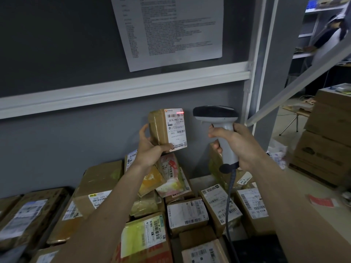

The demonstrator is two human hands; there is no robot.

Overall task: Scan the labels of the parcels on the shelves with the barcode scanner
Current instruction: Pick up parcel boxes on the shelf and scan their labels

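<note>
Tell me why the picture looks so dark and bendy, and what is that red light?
Head view: the room is dim, so the wall and the boxes below look murky; the wide lens bends the white shelf rail and the edges blur; the red line is the scanner beam on the label of the held parcel, which is sharp.

Arms: 2 bare forearms rise from the bottom edge of the view, with no sleeve visible on either.
Left hand (150,149): bare, no glove, no ring or watch visible; the wrist is uncovered.
Right hand (239,143): bare, no glove; knuckles and the back of the hand show, with no band at the wrist.
Clothing: none visible anywhere along the arms.
Markings: a few small dark spots on the left forearm.
</note>
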